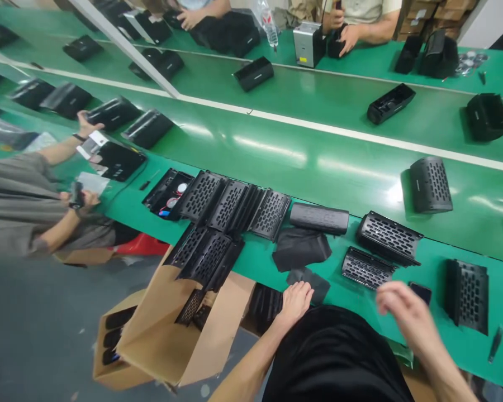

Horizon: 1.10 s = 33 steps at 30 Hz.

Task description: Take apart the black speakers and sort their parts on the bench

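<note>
The left grip (298,298) touches a dark sheet (319,286) near perforated panels (366,268).

Single head-worn view, we look forward and down, our left hand (297,301) and right hand (404,307) close below, green belt (302,151) beyond, far bench (501,72) near top edge.

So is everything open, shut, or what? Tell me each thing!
Left hand: palm down on dark sheet
Right hand: blurred, grip unclear
Large cardboard box: flaps open
Small cardboard box: open, black parts inside
Wired black shell: open, insides showing
</note>
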Each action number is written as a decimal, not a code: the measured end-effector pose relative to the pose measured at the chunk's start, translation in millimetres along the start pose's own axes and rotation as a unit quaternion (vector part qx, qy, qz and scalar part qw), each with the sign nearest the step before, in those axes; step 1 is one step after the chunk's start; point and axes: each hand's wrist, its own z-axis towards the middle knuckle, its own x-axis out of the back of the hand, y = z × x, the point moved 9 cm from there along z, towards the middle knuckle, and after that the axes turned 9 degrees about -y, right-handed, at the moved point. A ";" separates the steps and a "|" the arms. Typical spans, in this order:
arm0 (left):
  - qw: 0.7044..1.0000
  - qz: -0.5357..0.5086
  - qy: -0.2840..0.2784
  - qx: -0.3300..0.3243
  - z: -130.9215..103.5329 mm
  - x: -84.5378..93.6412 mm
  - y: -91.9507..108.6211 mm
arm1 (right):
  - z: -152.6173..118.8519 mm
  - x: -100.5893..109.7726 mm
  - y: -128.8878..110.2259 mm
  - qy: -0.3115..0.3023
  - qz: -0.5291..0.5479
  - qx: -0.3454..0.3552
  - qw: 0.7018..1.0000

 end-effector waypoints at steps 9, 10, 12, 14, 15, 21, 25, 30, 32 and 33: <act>0.985 0.020 0.120 0.121 -8.8 35.0 -31.9 | 51.4 -140.7 100.0 -0.190 -0.264 -0.053 0.944; 0.982 0.015 0.133 0.133 -8.8 38.9 -35.6 | 58.4 -143.7 105.8 -0.175 -0.297 -0.057 0.937; 0.981 0.002 0.141 0.132 -7.1 42.4 -37.5 | 69.2 -150.1 115.5 -0.152 -0.352 -0.062 0.922; 0.984 -0.014 0.138 0.108 -5.4 43.4 -33.9 | 75.7 -157.3 123.3 -0.147 -0.386 -0.058 0.909; 0.986 -0.023 0.138 0.093 -5.3 44.1 -31.4 | 77.4 -160.3 126.1 -0.149 -0.395 -0.053 0.905; 0.986 -0.108 0.128 0.010 -12.5 51.0 -23.3 | 67.6 -155.3 118.3 -0.139 -0.355 0.018 0.924; 0.980 -0.181 0.077 -0.040 -18.4 55.7 -0.8 | 52.5 -135.1 98.8 -0.119 -0.265 0.074 0.954; 0.949 -0.244 -0.100 -0.173 -33.3 66.4 84.1 | 36.7 -118.3 69.6 -0.124 -0.178 0.112 0.970; 0.940 -0.213 -0.158 -0.216 -40.6 76.1 114.9 | 32.6 -116.5 56.3 -0.152 -0.139 0.131 0.970; 0.936 -0.202 -0.172 -0.231 -42.5 83.0 126.5 | 30.3 -113.5 50.5 -0.162 -0.117 0.136 0.970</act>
